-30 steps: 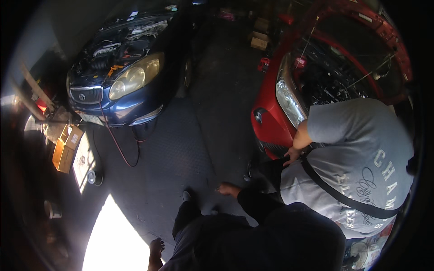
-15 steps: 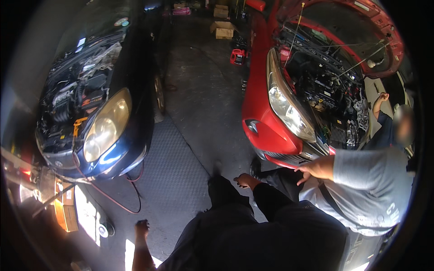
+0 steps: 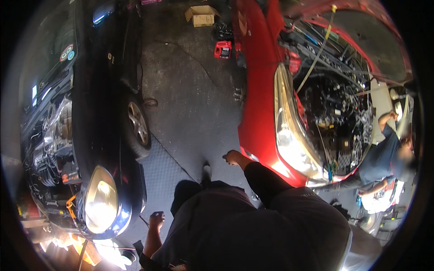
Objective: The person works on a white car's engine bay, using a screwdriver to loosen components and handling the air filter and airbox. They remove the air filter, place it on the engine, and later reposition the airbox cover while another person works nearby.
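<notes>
My left hand (image 3: pixel 157 220) hangs low beside my body, its fingers curled in and dark at the tips, close to the front of the dark car (image 3: pixel 101 149). I make out nothing in it. My right hand (image 3: pixel 232 157) reaches out in front of me with the fingers loosely closed, and no object shows in it. It is beside the front wing of the red car (image 3: pixel 257 113), apart from it. One of my shoes (image 3: pixel 207 170) points forward on the floor between the two cars.
Both engine bays are uncovered; a prop holds the red bonnet (image 3: pixel 375 40). A red jug (image 3: pixel 223 49) and an open cardboard box (image 3: pixel 200 17) stand ahead. A cable (image 3: pixel 192 58) lies on the floor. At the right, another person (image 3: pixel 382 156) is beside the red car.
I have moved forward between the cars, and the jug and box look nearer. The person in the grey shirt at my right has mostly passed out of view. Both hands remain curled.
</notes>
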The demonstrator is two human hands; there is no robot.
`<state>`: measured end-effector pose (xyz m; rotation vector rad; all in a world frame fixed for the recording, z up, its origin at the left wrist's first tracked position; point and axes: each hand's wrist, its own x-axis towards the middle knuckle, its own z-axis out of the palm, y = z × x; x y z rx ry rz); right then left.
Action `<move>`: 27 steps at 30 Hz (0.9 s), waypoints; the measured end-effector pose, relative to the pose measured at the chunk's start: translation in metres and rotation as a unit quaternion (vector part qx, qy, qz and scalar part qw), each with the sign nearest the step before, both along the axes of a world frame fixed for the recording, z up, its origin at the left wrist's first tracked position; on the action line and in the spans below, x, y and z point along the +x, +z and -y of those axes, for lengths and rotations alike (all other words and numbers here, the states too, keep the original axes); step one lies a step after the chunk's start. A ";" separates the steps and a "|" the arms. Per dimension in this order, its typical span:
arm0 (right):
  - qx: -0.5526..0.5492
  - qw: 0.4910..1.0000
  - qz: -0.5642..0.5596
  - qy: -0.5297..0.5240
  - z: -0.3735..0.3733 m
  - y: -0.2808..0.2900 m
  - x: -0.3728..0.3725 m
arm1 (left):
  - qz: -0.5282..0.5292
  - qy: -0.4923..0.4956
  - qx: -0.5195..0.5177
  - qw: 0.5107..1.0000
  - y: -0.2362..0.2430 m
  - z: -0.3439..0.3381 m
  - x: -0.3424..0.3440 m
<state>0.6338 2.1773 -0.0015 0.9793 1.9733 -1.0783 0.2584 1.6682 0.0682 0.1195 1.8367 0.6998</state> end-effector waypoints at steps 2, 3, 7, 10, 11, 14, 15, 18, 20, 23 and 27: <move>0.107 0.972 -0.056 0.200 -0.066 0.008 -0.031 | -0.013 0.137 -0.018 0.990 0.001 -0.059 -0.026; 0.159 0.938 -0.070 0.300 -0.094 0.005 -0.046 | -0.090 0.021 -0.022 0.996 0.002 -0.088 -0.042; 0.202 0.922 -0.111 0.311 -0.200 -0.039 -0.098 | -0.251 -0.195 -0.074 0.945 -0.012 -0.206 -0.108; 0.118 0.979 -0.075 0.147 -0.253 -0.052 -0.130 | -0.199 -0.161 -0.052 0.965 -0.037 -0.297 -0.166; 0.065 0.995 -0.039 0.068 -0.266 -0.044 -0.132 | -0.174 -0.133 -0.046 0.975 -0.047 -0.329 -0.185; -0.095 0.952 0.092 -0.276 -0.300 0.003 -0.152 | -0.153 -0.167 -0.009 0.974 -0.056 -0.429 -0.257; -0.102 0.926 0.094 -0.351 -0.312 0.019 -0.159 | -0.152 -0.212 -0.029 0.965 -0.052 -0.465 -0.280; -0.113 0.926 0.083 -0.350 -0.373 0.047 -0.187 | -0.315 -0.472 0.017 0.824 -0.021 -0.584 -0.364; -0.110 0.936 0.067 -0.328 -0.412 0.043 -0.203 | -0.355 -0.523 0.021 0.774 0.005 -0.665 -0.413; -0.099 0.930 -0.050 -0.351 -0.468 0.016 -0.232 | -0.441 -0.608 0.043 0.659 0.029 -0.802 -0.489; -0.113 0.887 0.023 -0.447 -0.523 -0.011 -0.287 | -0.421 -0.501 0.176 0.736 0.025 -0.955 -0.567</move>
